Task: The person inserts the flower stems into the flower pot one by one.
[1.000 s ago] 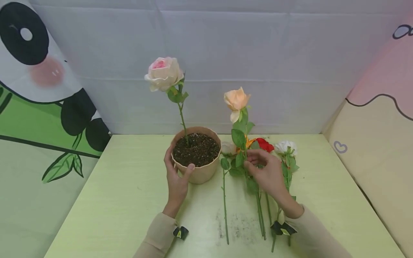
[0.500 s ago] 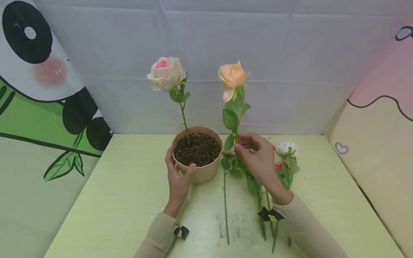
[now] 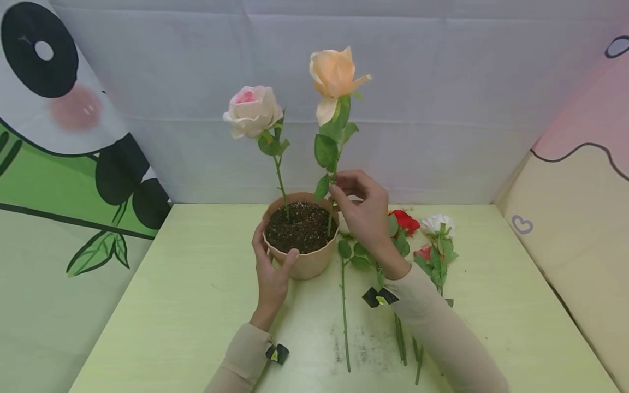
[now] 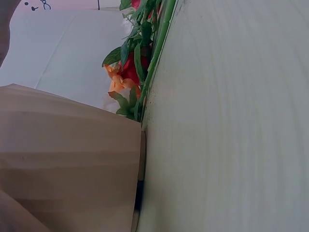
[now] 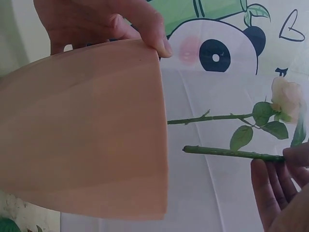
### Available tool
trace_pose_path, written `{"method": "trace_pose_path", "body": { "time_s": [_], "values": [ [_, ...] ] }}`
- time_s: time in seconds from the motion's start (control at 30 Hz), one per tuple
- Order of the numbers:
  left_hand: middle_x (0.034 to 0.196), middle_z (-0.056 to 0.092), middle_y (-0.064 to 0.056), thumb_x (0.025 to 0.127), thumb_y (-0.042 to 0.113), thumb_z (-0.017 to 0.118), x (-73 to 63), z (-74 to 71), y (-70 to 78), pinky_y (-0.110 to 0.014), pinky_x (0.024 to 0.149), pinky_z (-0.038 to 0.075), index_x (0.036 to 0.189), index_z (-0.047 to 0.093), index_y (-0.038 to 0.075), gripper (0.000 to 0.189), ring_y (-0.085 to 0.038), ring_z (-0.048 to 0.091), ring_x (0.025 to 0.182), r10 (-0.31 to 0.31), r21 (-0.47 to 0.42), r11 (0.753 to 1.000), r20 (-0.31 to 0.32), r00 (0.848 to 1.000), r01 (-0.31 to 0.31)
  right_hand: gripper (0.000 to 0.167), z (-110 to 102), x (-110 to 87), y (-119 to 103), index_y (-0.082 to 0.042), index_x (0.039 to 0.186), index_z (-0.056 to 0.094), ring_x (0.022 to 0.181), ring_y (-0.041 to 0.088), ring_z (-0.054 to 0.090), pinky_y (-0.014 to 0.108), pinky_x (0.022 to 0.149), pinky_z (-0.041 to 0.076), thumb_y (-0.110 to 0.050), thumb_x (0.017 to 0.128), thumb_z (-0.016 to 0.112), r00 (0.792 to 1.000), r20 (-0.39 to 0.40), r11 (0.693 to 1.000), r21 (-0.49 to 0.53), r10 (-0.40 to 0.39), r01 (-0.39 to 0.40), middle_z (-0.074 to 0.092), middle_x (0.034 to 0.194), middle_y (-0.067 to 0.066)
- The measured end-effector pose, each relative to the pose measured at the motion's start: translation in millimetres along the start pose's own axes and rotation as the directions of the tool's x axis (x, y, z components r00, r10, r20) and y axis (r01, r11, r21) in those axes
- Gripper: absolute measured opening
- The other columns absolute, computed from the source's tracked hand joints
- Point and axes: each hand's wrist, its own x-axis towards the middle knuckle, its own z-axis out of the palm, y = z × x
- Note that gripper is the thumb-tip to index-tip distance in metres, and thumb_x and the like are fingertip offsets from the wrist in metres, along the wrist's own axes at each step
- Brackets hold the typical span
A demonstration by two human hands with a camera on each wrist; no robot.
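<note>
My left hand (image 3: 272, 273) holds the side of a tan flowerpot (image 3: 309, 266), thumb at its rim. Dark soil (image 3: 301, 232) fills the pot, and a white rose with a pink centre (image 3: 251, 112) stands upright in it. My right hand (image 3: 365, 213) pinches the stem of a peach rose (image 3: 334, 73), held upright over the pot's right side. In the right wrist view, the bare lower end of its stem (image 5: 212, 151) is just above the rim, apart from the pot (image 5: 91, 140). My right fingers (image 5: 270, 193) grip that stem from below.
Right of the pot lie several roses on the table, among them a red rose (image 3: 405, 221) and a white rose (image 3: 437, 224). A loose green stem (image 3: 345, 316) points toward the front, near dark soil smudges (image 3: 363, 344). A pale cloth wall (image 3: 417, 109) stands behind.
My right hand has lifted the peach rose up and left, from above the lying roses to over the pot. My left hand and the pot have stayed in place.
</note>
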Motion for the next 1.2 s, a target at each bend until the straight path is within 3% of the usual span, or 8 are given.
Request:
{"method": "trace_pose_path", "body": {
  "time_s": [0.07,0.17,0.27,0.37,0.57,0.8,1.2],
  "values": [
    [0.18,0.028,-0.004,0.095,0.023,0.076,0.3,-0.1,0.2,-0.07,0.129,0.02,0.174,0.027,0.021,0.093,-0.03,0.025,0.166,0.0,0.001,1.0,-0.002,1.0,0.0,0.019,6.9,4.0,4.6,0.009,0.117,0.075,0.084,0.006,0.072,0.023,0.069,0.062,0.004,0.099,0.076,1.0,-0.013,1.0,-0.015,-0.002,0.002,0.076,0.1,0.024],
    [0.179,0.029,-0.004,0.095,0.023,0.076,0.6,0.0,-0.5,-0.071,0.129,0.02,0.174,0.028,0.021,0.093,-0.03,0.026,0.165,0.0,0.002,1.0,-0.005,1.0,0.0,0.019,17.2,9.4,16.2,0.009,0.116,0.076,0.085,0.015,0.075,0.02,0.072,0.06,0.003,0.099,0.077,1.0,-0.026,1.0,-0.019,-0.006,0.006,0.077,0.101,0.024],
    [0.18,0.029,-0.004,0.095,0.023,0.076,0.5,0.3,0.2,-0.071,0.129,0.02,0.174,0.028,0.022,0.093,-0.03,0.027,0.165,0.0,0.005,1.0,-0.007,1.0,0.0,0.019,26.7,12.9,28.2,0.007,0.116,0.077,0.087,0.032,0.078,0.022,0.076,0.062,0.001,0.099,0.079,0.999,-0.031,0.999,-0.029,-0.035,0.034,0.078,0.102,0.024],
    [0.18,0.029,-0.004,0.095,0.022,0.076,0.5,0.5,0.2,-0.071,0.129,0.019,0.174,0.028,0.021,0.093,-0.031,0.026,0.165,-0.001,0.004,1.0,-0.011,1.0,0.001,0.019,33.9,14.3,37.6,0.006,0.117,0.078,0.089,0.039,0.078,0.032,0.078,0.066,0.0,0.099,0.079,0.998,-0.026,0.997,-0.047,-0.062,0.061,0.079,0.102,0.023],
    [0.179,0.03,-0.005,0.095,0.02,0.077,0.1,0.7,0.8,-0.07,0.129,0.02,0.174,0.028,0.019,0.093,-0.03,0.026,0.165,0.0,-0.002,1.0,-0.01,1.0,0.0,0.019,40.5,12.7,47.9,0.006,0.118,0.077,0.088,0.038,0.078,0.052,0.078,0.067,0.0,0.1,0.079,0.998,-0.008,0.995,-0.084,-0.059,0.058,0.079,0.102,0.022],
    [0.18,0.029,-0.004,0.096,0.022,0.076,0.4,0.4,1.3,-0.069,0.129,0.021,0.174,0.028,0.021,0.092,-0.029,0.026,0.166,0.003,0.001,1.0,-0.004,1.0,-0.003,0.018,46.3,10.5,58.9,0.005,0.118,0.077,0.088,0.036,0.079,0.043,0.078,0.067,-0.001,0.1,0.077,0.999,0.017,0.991,-0.133,-0.031,0.033,0.079,0.102,0.021],
    [0.179,0.029,-0.003,0.095,0.021,0.076,0.3,0.7,-0.7,-0.071,0.128,0.02,0.174,0.028,0.019,0.093,-0.029,0.025,0.166,0.017,0.002,1.0,-0.008,1.0,-0.017,0.015,47.8,4.2,69.5,0.002,0.114,0.077,0.083,0.031,0.079,0.043,0.076,0.066,-0.004,0.1,0.079,0.993,0.114,0.964,-0.26,-0.021,0.05,0.08,0.098,0.018]
  ]
}}
